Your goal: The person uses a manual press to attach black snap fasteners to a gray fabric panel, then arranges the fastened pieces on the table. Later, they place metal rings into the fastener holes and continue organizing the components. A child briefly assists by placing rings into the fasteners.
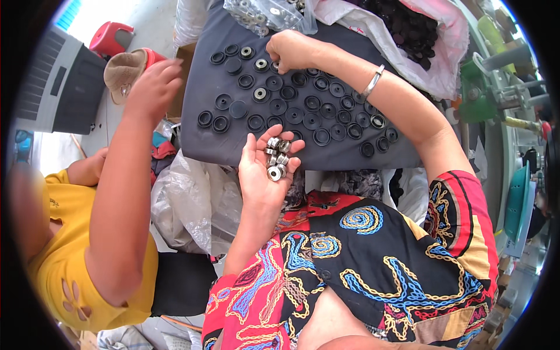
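My left hand [263, 166], palm up with its fingers slightly curled, cradles several small shiny metal bearings [275, 172] in front of the table's near edge. Reaching across to the far side, my right hand [290, 48] has its fingertips pinched down on a metal bearing, mostly hidden beneath them, among the black plastic rings. Many round black plastic caps [294, 115] lie spread over the dark grey cloth-covered table [201, 87]. A few of them, such as the cap [260, 94] left of the middle, have a metal bearing seated in the centre.
At the far edge rest a clear plastic bag [251, 17] of metal parts and a white sack [449, 35] full of black pieces. A co-worker in yellow [111, 245] reaches in from the left. Green machinery [472, 96] stands on the right; a red stool [111, 38] is far left.
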The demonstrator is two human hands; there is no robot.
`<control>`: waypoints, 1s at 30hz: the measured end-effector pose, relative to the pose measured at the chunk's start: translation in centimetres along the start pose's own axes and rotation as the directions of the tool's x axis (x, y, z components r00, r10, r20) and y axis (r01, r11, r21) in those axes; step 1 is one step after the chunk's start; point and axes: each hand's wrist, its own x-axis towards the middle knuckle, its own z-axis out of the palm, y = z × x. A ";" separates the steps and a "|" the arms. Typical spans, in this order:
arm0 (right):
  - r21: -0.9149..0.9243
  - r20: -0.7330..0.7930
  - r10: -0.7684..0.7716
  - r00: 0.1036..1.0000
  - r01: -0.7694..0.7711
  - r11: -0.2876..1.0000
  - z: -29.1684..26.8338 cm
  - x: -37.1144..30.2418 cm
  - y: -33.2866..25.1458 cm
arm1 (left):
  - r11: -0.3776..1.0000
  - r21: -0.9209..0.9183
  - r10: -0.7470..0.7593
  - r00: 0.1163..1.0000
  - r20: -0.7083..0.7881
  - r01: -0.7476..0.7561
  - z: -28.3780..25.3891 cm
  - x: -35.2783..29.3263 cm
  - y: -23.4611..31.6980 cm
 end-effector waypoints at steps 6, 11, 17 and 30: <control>0.007 -0.443 -0.202 0.873 0.229 0.973 0.5 -7.6 -3.0 | 0.998 -0.007 0.054 0.998 -0.042 -0.055 0.6 0.7 -0.3; 0.096 -0.316 -0.482 0.817 0.533 0.841 2.6 -13.0 -10.2 | 0.993 -0.113 0.065 0.983 0.174 -0.045 -1.4 0.3 0.3; -0.239 -0.290 -0.608 0.739 0.560 0.794 4.1 -13.0 -11.2 | 0.992 0.031 0.124 0.992 -0.011 -0.124 -0.7 1.1 -0.1; -0.156 -0.423 -0.553 0.717 0.544 0.825 4.3 -12.2 -10.7 | 0.988 0.096 0.135 0.973 -0.188 -0.119 1.9 0.6 -0.5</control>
